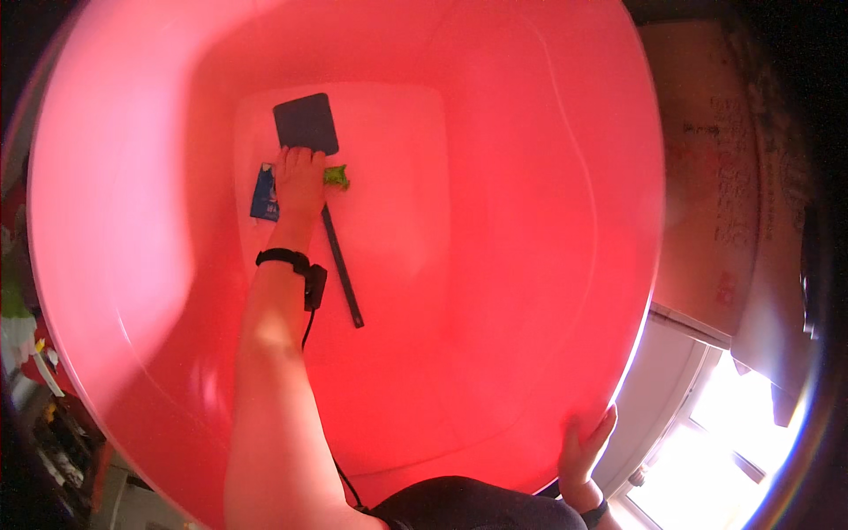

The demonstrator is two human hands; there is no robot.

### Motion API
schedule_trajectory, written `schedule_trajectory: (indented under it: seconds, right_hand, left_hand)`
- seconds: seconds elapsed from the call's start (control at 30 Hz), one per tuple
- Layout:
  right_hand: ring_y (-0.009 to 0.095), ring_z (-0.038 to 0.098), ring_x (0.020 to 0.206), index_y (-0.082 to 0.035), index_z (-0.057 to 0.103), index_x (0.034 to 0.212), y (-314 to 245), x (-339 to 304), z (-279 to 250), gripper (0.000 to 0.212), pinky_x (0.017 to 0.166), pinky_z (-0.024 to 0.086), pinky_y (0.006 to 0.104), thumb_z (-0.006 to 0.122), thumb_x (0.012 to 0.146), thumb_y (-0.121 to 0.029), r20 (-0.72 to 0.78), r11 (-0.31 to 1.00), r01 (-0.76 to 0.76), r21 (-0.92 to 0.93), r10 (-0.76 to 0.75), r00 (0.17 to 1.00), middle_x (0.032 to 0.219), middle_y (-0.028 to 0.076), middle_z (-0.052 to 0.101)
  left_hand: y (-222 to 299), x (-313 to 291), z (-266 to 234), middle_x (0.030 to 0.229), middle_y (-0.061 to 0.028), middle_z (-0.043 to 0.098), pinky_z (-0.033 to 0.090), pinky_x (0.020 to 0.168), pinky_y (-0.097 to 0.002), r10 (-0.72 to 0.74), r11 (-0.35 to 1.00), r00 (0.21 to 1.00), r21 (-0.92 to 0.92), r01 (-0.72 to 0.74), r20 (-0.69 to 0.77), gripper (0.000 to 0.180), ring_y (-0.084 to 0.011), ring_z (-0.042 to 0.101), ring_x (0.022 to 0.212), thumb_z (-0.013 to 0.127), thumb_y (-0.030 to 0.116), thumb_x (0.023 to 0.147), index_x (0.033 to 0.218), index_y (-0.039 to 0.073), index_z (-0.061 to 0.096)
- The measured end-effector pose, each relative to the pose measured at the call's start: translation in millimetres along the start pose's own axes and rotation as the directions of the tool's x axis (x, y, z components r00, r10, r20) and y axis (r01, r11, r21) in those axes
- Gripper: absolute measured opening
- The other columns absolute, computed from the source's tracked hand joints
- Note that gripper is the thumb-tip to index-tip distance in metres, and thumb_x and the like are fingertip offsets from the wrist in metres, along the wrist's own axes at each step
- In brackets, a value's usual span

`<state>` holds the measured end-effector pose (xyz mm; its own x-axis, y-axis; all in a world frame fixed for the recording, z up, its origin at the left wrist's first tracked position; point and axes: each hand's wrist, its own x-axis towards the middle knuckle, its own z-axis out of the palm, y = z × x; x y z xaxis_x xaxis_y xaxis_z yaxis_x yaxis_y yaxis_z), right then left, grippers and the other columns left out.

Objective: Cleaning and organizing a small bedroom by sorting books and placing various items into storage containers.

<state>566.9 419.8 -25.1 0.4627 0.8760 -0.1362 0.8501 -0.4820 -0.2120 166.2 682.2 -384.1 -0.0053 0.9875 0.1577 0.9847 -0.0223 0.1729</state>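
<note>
My left hand [300, 183] reaches down into a deep red plastic tub [521, 265]. Its fingers are closed around the neck of a long black tool with a flat, square head [306, 124], perhaps a fly swatter or spatula. The tool's handle [341, 265] shows below the hand; the stretch between is hidden. Left of the hand, partly covered by it, lies a blue packet or small carton [263, 196]. A crumpled green wrapper [336, 177] is just to its right. At the tub's lower right, my right hand [583, 449] grips the rim.
Brown cardboard boxes [693, 177] stand beyond the tub's right side. A bright window [715, 442] is at the lower right. Assorted clutter [66, 442] lies outside the tub at left. A black cable [308, 327] hangs from my left wristband.
</note>
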Motion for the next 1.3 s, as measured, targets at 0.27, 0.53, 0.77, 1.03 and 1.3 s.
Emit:
schedule_trajectory:
  seconds: [0.27, 0.53, 0.77, 1.03, 1.3]
  right_hand:
    - [0.033, 0.05, 0.111, 0.006, 0.024, 0.136, 4, -1, -1, 0.068, 0.094, 0.04, 0.0431, 0.063, 0.085, -0.016, -0.017, 0.996, 0.085, 0.035, -0.084, 0.996, 0.121, 0.024, 0.048]
    - [0.034, 0.045, 0.117, 0.007, 0.024, 0.136, 7, 1, 2, 0.07, 0.098, 0.037, 0.0419, 0.064, 0.085, -0.019, -0.002, 0.998, 0.043, 0.048, -0.043, 0.999, 0.127, 0.025, 0.044]
    - [0.026, 0.037, 0.125, 0.002, 0.022, 0.141, 5, 0, -1, 0.065, 0.104, 0.03, 0.038, 0.058, 0.088, -0.009, 0.061, 0.998, -0.025, 0.051, 0.022, 0.998, 0.134, 0.016, 0.039]
    - [0.029, 0.053, 0.107, 0.0, 0.032, 0.134, -14, 6, -2, 0.061, 0.09, 0.043, 0.0384, 0.063, 0.083, -0.012, -0.011, 0.982, 0.066, 0.176, -0.065, 0.998, 0.118, 0.019, 0.051]
    - [0.043, 0.056, 0.103, -0.001, 0.033, 0.134, -20, 11, -5, 0.06, 0.085, 0.048, 0.0452, 0.06, 0.083, -0.021, -0.043, 0.967, 0.256, -0.014, -0.257, 0.966, 0.116, 0.026, 0.055]
  left_hand:
    - [-8, -24, -36, 0.091, -0.0123, 0.061, 0.045, 0.083, -0.0455, -0.575, 0.799, 0.791, -0.353, 0.487, -0.211, 0.035, -0.0315, 0.058, 0.093, 0.071, 0.01, 0.069, 0.102, 0.009, 0.059]
    - [-30, -48, -5, 0.089, -0.0166, 0.064, 0.049, 0.071, -0.0451, -0.753, 0.565, 0.654, -0.437, 0.7, 0.074, 0.029, -0.0378, 0.061, 0.083, 0.074, 0.014, 0.071, 0.097, 0.006, 0.063]
    - [67, -55, -5, 0.086, -0.0196, 0.064, 0.049, 0.067, -0.0477, -0.667, 0.465, 0.724, -0.661, 0.589, 0.175, 0.03, -0.0389, 0.061, 0.077, 0.076, 0.014, 0.066, 0.089, 0.003, 0.063]
    - [72, -52, -7, 0.083, -0.019, 0.065, 0.049, 0.067, -0.0477, -0.75, 0.436, 0.569, -0.395, 0.808, 0.336, 0.033, -0.0372, 0.063, 0.079, 0.074, 0.021, 0.068, 0.092, 0.002, 0.062]
    - [94, -21, -164, 0.083, -0.008, 0.066, 0.051, 0.064, -0.0317, -0.306, -0.037, 0.828, -0.875, 0.483, 0.47, 0.026, -0.0159, 0.064, 0.076, 0.073, 0.017, 0.074, 0.094, 0.003, 0.063]
